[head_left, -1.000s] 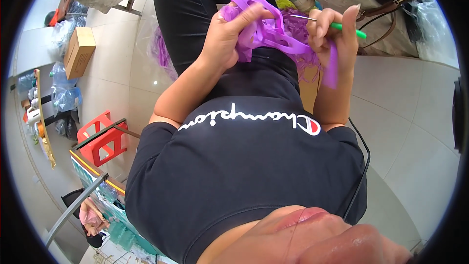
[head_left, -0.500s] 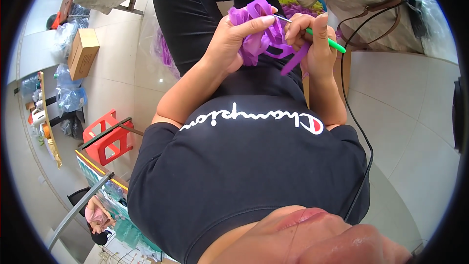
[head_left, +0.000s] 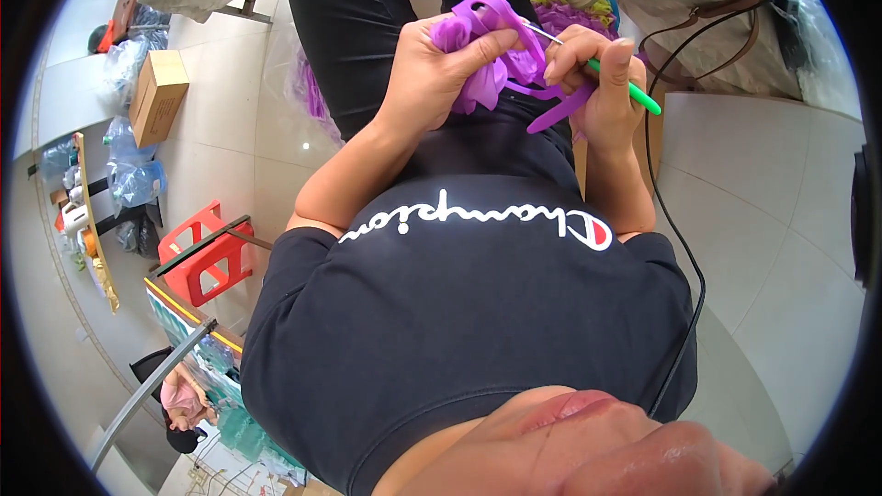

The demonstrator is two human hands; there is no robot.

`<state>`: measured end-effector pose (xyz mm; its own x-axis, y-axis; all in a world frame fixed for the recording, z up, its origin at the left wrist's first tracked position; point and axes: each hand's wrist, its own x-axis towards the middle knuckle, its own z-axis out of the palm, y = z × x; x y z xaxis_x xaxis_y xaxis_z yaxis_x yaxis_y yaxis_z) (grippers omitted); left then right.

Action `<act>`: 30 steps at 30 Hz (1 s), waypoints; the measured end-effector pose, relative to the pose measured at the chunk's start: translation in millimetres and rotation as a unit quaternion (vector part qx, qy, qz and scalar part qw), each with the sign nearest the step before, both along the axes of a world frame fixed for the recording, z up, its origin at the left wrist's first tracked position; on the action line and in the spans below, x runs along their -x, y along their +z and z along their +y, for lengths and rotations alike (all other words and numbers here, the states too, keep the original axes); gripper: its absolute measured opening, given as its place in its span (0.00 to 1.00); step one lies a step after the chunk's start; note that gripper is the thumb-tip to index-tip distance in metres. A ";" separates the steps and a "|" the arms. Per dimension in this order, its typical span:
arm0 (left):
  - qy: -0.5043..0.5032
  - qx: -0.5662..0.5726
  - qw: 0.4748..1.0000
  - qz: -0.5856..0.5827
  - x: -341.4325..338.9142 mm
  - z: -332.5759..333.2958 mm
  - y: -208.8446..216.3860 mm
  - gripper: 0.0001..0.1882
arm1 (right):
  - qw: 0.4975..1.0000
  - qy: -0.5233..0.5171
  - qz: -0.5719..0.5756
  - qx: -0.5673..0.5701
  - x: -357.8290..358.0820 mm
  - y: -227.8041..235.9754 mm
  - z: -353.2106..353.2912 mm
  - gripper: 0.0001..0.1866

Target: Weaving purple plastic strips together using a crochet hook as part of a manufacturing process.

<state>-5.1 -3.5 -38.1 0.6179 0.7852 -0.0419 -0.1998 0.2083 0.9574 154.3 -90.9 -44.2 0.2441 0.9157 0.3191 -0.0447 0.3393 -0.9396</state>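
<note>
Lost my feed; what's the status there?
Left hand grips purple crochet piece. Right hand holds green-handled hook, tip in the yarn. Nothing in the way.

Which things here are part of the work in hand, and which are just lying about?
In use: purple ribbon-like crochet piece, held by left hand; green-handled crochet hook, in right hand.
Lying about: brown cardboard box, red plastic stool, brown handbag strap.

crochet hook [head_left: 614, 79] tip buried in purple yarn [head_left: 485, 55]
</note>
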 end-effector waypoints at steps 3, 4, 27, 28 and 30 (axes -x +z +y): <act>0.010 0.045 0.998 -0.033 2.5 1.7 3.2 0.07 | 1.000 0.004 0.005 -0.008 0.5 -2.5 -4.1 0.40; -0.007 0.072 0.996 -0.046 3.8 2.8 3.4 0.08 | 1.000 -0.003 0.008 -0.004 0.8 -3.5 -5.1 0.41; 0.042 -0.017 0.999 -0.024 0.9 0.0 -0.8 0.06 | 1.000 -0.001 -0.012 0.008 4.8 0.0 -5.0 0.39; 0.049 -0.061 0.997 -0.003 1.2 0.2 -1.7 0.06 | 0.999 -0.004 -0.042 0.011 6.1 2.7 -5.1 0.38; 0.057 -0.084 0.995 0.002 -0.2 -1.6 1.1 0.06 | 0.998 -0.010 -0.063 -0.002 6.6 5.7 -5.0 0.37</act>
